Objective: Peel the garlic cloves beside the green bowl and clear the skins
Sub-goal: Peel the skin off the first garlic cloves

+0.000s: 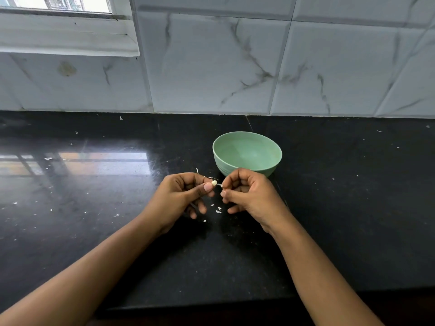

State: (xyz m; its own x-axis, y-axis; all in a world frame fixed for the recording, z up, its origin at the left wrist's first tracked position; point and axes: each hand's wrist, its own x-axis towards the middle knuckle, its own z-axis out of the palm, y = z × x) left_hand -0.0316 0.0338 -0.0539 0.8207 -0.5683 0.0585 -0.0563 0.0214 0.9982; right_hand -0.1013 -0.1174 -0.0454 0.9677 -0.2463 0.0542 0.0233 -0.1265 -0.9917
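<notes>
Pinching a small garlic clove [213,183] between thumb and fingertips, the person's left hand [181,196] holds it up just in front of the green bowl [223,164], above the counter rather than on it. The right hand [249,196], fingers curled in, nips a thin strip of skin [219,184] that trails off the clove's right end. The clove looks pale and mostly bare. Being so small and light, and likely smooth once stripped, it would slip easily, so a firm hold on its sides seems wise, leaving the end free for the peeling hand. It looks firm enough to stand a squeeze. The skin is papery, almost weightless and apt to tear or cling to fingers, so it is best taken close to where it joins the clove. White skin flakes [218,210] lie on the counter [329,208] below the hands, with finer bits scattered further left. The counter is black polished stone that mirrors the window [58,3], and behind it rises a wall [211,67] of pale tiles veined in grey.
</notes>
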